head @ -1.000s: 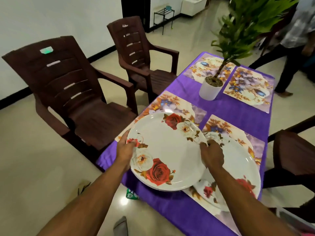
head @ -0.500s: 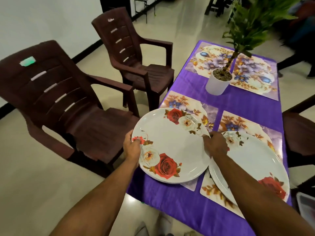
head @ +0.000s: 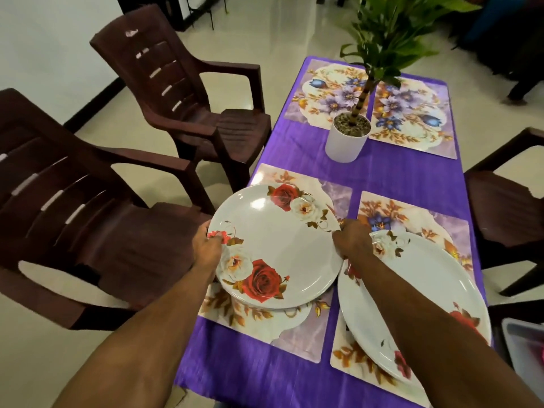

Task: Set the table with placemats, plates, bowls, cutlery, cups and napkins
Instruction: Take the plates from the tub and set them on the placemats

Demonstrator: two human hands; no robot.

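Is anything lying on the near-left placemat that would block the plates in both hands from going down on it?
Nothing visible does. The plates, held by the left hand and right hand, hover over the near-left placemat, whose exposed parts are bare.

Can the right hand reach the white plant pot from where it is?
Probably yes, but not right now. The right hand and left hand both grip a stack of plates. Bare purple cloth lies between it and the pot.

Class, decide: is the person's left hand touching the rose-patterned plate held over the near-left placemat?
Touching. The head view shows the left hand gripping the plate's left rim, thumb lying on its printed edge, no gap visible.
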